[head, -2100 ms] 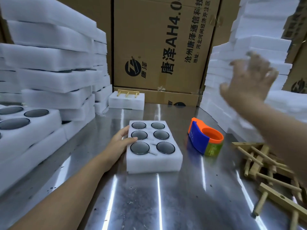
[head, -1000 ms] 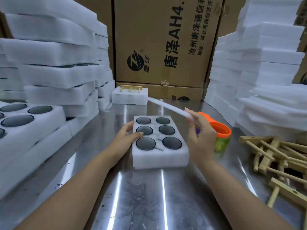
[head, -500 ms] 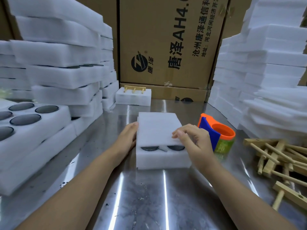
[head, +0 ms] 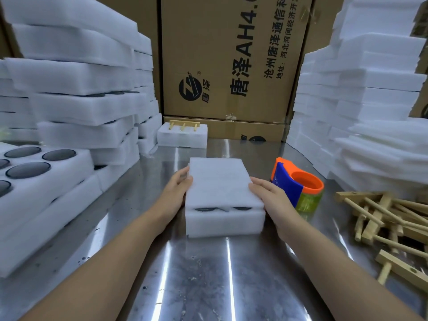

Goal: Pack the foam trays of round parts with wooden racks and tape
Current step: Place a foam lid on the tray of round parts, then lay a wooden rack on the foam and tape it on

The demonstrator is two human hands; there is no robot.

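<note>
the step in hand looks like squaring the foam cover sheet (head: 220, 181) on the foam tray (head: 224, 222), which sits in the middle of the desk (head: 208, 281). to do it well, the sheet's edges should end up flush with the tray's on all four sides. at the near edge a gap shows, and the dark rims of two round parts (head: 203, 209) peek out under the sheet. so it probably wants pressing flat, or drawing a little toward the near edge, before any tape goes on. gentle, even pressure from both sides suits soft foam; a hard squeeze would likely dent it or skew the sheet.

the left hand (head: 176, 193) lies against the left side of the sheet and tray, fingers loosely spread and close to straight. its tips touch the sheet's left edge and it grips nothing. the right hand (head: 271, 198) mirrors it on the right side, fingers extended flat along the sheet's right edge, pressing rather than pinching.

the tape dispenser (head: 298, 188) stands just beside the right hand, toward the desk's right edge. the wooden racks (head: 382, 216) lie in a heap at that right edge. both look to be within easy reach for the steps not yet done.
</note>
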